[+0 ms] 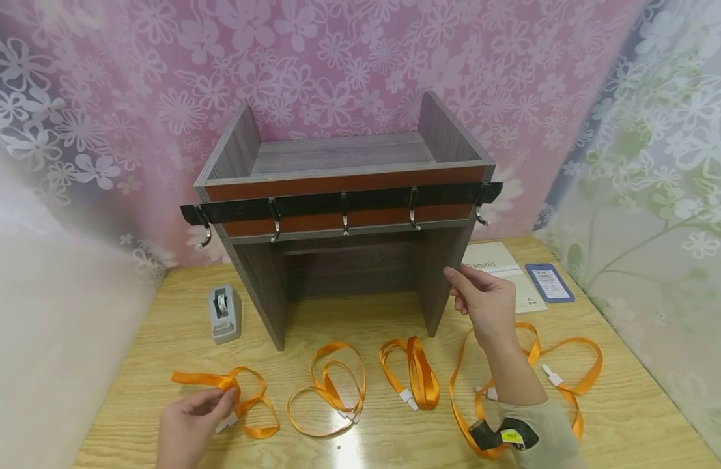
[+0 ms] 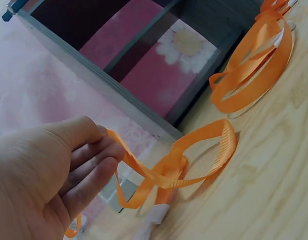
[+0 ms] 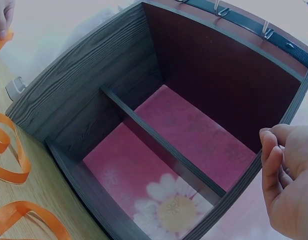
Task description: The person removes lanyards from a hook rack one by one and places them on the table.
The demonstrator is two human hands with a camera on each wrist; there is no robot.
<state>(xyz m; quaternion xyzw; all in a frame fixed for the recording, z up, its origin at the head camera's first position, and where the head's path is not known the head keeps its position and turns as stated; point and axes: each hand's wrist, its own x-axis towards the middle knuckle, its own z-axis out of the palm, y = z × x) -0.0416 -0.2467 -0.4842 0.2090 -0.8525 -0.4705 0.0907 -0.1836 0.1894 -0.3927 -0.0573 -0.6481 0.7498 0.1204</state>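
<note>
My left hand (image 1: 191, 420) pinches the band of an orange lanyard (image 1: 257, 391) at the front left of the table. In the left wrist view, the ribbon (image 2: 199, 135) loops away from the fingertips, its white clip (image 2: 156, 214) hanging below. My right hand (image 1: 486, 303) is raised beside the right side panel of a grey wooden shelf unit (image 1: 445, 273). Its fingers are loosely curled, with nothing visible between them; in the right wrist view this hand (image 3: 291, 172) is close by the panel's front edge. A black rail (image 1: 313, 203) with several metal hooks runs across the shelf front.
More orange lanyards lie along the table front: one loop (image 1: 360, 365), a folded one (image 1: 423, 378) and others (image 1: 589, 378) around the right forearm. A grey tape dispenser (image 1: 224, 316) stands left; a notebook (image 1: 501, 260) and a blue card holder (image 1: 550, 283) lie right.
</note>
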